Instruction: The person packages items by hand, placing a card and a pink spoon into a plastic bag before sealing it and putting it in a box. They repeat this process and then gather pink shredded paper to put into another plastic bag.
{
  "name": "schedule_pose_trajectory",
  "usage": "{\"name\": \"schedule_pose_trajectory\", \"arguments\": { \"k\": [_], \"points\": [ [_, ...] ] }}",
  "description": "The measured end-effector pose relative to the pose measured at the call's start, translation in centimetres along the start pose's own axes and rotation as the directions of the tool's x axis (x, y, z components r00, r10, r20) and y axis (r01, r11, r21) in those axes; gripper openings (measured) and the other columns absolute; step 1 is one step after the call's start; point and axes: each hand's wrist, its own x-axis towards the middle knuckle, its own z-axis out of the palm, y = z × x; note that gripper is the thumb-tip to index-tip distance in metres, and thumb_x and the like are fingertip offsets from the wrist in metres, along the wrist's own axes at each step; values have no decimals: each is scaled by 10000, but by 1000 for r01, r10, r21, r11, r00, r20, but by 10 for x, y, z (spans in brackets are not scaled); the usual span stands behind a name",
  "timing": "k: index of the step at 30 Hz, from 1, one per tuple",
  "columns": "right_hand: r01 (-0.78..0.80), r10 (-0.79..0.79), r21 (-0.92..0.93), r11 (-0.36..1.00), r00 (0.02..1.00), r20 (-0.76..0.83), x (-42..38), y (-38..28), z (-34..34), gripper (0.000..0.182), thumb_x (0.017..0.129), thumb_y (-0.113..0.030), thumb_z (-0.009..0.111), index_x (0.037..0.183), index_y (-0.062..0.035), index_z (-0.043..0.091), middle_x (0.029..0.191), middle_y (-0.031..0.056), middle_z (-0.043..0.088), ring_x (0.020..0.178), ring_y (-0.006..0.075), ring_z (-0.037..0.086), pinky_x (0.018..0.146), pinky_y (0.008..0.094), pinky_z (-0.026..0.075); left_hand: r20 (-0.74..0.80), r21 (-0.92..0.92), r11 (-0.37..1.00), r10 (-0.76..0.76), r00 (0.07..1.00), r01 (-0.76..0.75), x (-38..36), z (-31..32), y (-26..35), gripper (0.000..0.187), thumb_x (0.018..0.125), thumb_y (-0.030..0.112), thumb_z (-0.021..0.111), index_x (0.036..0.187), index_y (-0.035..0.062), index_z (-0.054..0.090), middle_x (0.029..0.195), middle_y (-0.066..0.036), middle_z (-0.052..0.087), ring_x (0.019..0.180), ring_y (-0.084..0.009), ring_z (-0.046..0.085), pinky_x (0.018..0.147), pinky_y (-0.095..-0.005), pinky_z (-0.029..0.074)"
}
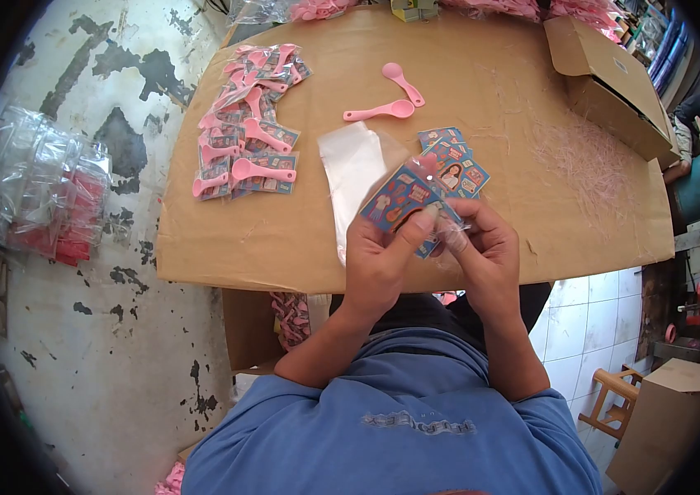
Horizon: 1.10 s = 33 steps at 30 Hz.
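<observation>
- The left hand (379,260) is raised over the near edge of the table (523,206), its fingers closed on a blue printed card (399,200), thumb pressed along the card's lower edge.
- The right hand (482,247) sits just beside it, fingers pinched on a clear plastic bag (449,231) that wraps the card's right end.
- The card is tilted and bears small coloured figures; a pink piece peeks beneath it.
- More blue cards (453,161) lie just beyond the hands, beside a stack of clear bags (350,165).
- Two loose pink spoons (391,95) lie farther off; a heap of packed spoons (251,124) sits left.
</observation>
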Motion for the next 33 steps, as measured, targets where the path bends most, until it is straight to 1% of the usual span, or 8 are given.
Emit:
{"name": "schedule_pose_trajectory", "arguments": {
  "k": [4, 13, 19, 26, 28, 31, 32, 33],
  "points": [
    [-63, 64, 14, 998, 998, -23, -7, 10, 2, 186, 988, -101, 733, 1111, 4, 641, 889, 31, 695, 716, 58, 610, 630, 215, 495, 10, -258, 966, -24, 1000, 26, 6, 3, 8, 612, 1056, 14, 467, 1623, 140, 275, 1536, -288, 473, 1457, -409, 455, 1163, -512, 463],
    [-95, 95, 12, 995, 995, -31, -17, 5, 9, 197, 962, -106, 763, 985, -51, 575, 893, 0, 644, 721, 35, 568, 613, 197, 466, 82, -434, 899, -26, 996, 60, 4, 4, 7, 615, 1059, 26, 508, 1615, 117, 260, 1248, -211, 671, 1138, -276, 696, 1026, -424, 564],
    [90, -91, -6, 996, 990, -108, -11, 30, 13, 293, 931, -51, 759, 890, -97, 472, 934, -11, 601, 839, 38, 542, 705, 204, 460, 49, -410, 909, -62, 997, 77, -3, 8, 1, 584, 1075, 83, 523, 1603, 59, 275, 1118, -134, 665, 1018, -201, 688, 905, -383, 582],
    [-5, 114, -369, 929, 955, 274, -8, -36, -15, 188, 920, -32, 782, 1040, -31, 637, 901, -10, 615, 787, 30, 576, 688, 201, 483, -144, -452, 889, 12, 989, -77, 14, -31, 21, 458, 1085, 189, 579, 1501, 57, 441, 1008, -66, 647, 907, -155, 666, 889, -375, 577],
    [-62, 132, -193, 979, 918, 373, -5, -77, -38, 145, 920, -56, 773, 998, -24, 655, 853, 22, 638, 682, 67, 607, 572, 208, 475, -230, -454, 880, 34, 973, -138, 19, -53, 34, 452, 1088, 210, 580, 1493, 61, 449, 1010, -57, 650, 907, -152, 668, 900, -381, 577],
    [198, -254, 165, 966, 836, 485, 34, -97, -80, 312, 913, -244, 801, 945, -6, 603, 762, 96, 605, 502, 132, 566, 434, 234, 441, -263, -441, 874, 90, 961, -203, 18, -74, 47, 439, 1088, 229, 581, 1478, 65, 463, 1010, -54, 651, 907, -147, 668, 925, -391, 574],
    [-14, -35, 110, 994, 903, 429, 49, -111, -99, 354, 893, -267, 817, 1025, -4, 620, 774, 134, 633, 588, 247, 648, 543, 335, 543, -246, -419, 882, 121, 962, -218, 17, -76, 51, 410, 1092, 227, 577, 1455, 67, 475, 1020, -43, 621, 910, -123, 632, 952, -329, 559],
    [83, -18, -155, 984, 925, 381, 62, -113, -95, 339, 905, -276, 797, 1043, -16, 630, 817, 145, 651, 656, 273, 657, 599, 363, 542, -254, -397, 889, 134, 958, -230, 15, -79, 53, 409, 1092, 228, 577, 1453, 65, 476, 1024, -43, 621, 914, -123, 632, 952, -328, 559]
  ]
}}
